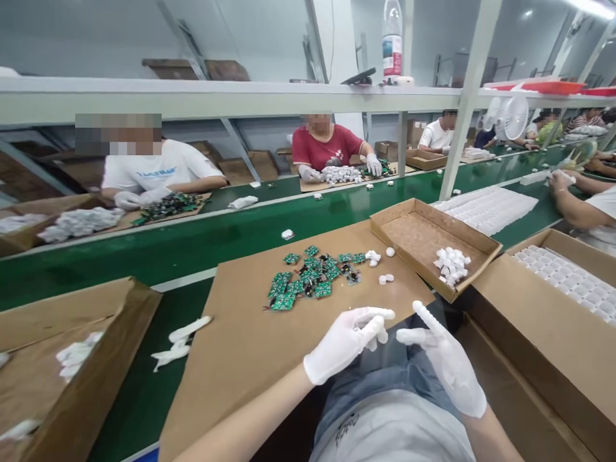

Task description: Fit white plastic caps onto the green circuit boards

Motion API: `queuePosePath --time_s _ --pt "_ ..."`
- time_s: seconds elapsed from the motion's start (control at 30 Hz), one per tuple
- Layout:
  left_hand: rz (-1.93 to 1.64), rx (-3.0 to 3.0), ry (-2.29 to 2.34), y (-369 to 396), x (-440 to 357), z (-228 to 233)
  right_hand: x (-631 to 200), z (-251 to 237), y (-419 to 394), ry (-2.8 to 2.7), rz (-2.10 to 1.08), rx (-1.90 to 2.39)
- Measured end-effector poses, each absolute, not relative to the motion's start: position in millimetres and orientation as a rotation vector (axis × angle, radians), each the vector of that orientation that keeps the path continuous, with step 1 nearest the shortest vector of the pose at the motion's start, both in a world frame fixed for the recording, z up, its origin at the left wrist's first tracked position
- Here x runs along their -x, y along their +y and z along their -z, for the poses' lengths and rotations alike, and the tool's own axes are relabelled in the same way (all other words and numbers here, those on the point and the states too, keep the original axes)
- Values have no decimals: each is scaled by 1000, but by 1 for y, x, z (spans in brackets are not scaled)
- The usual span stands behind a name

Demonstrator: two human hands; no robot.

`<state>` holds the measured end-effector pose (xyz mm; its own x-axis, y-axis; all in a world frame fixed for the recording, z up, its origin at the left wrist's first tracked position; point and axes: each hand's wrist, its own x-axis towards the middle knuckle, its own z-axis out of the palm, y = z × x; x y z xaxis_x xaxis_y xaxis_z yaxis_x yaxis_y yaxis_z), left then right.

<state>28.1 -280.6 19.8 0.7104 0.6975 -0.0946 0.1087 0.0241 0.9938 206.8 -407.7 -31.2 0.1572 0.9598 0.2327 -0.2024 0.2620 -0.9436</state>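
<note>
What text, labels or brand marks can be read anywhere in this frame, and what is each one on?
Bottle label on the upper shelf: red and white, print too small to read.
White T-shirt of the person across the belt: blue lettering, too blurred to read.
Red T-shirt of the next person: white mark, not legible.
Wearer's grey shirt: dark script, too distorted to read.
Nothing else carries text.

Left hand fingertips overlap right hand; we can't tell if small white piece pinched between them. Our forearms cut off at bottom edge. Green circuit boards too small, we can't read components. White parts in cardboard tray: shape unclear. Left box and right box cropped by frame edges. Co-workers' faces blurred.
</note>
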Motion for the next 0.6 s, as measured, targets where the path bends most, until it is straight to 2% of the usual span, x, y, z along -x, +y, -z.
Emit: queuePosePath --time_s 0.17,0.33,0.6 --pt "-625 -1348 547 -261 -21 -10 -196 1 -355 -898 -1556 637" --pt "-676 -1380 622 -241 -19 -14 -181 -1 -315 -937 -1672 658" --pt "-684 -1434 681 -211 -12 2 -162 28 -274 -921 -1803 622"
